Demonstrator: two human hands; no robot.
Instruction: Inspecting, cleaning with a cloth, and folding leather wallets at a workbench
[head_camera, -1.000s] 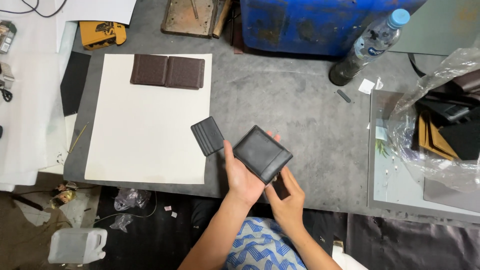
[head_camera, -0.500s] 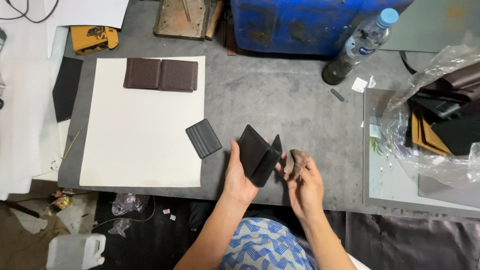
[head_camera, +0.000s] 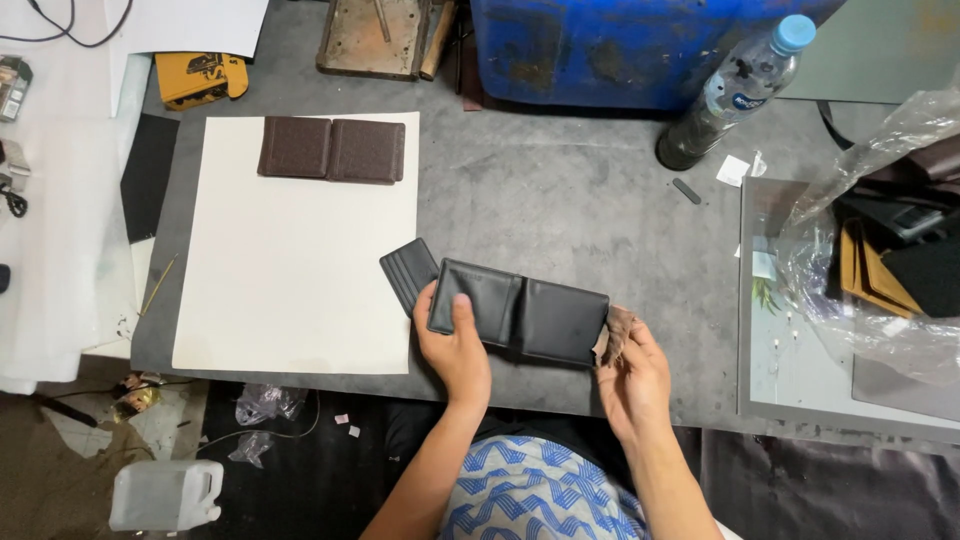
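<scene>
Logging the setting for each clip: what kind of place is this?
Probably a small leather-goods workbench. The hands, left and right, hold an opened black wallet; a brown wallet lies open on a cream sheet, and more leather pieces sit in a clear plastic bag on the worn grey table.

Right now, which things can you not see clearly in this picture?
- Rag: mostly hidden by the right hand, head view.
- Card holder: partly covered by the black wallet and the left hand.
- Items in the plastic bag: blurred by the film, cut off at the right edge.
</scene>
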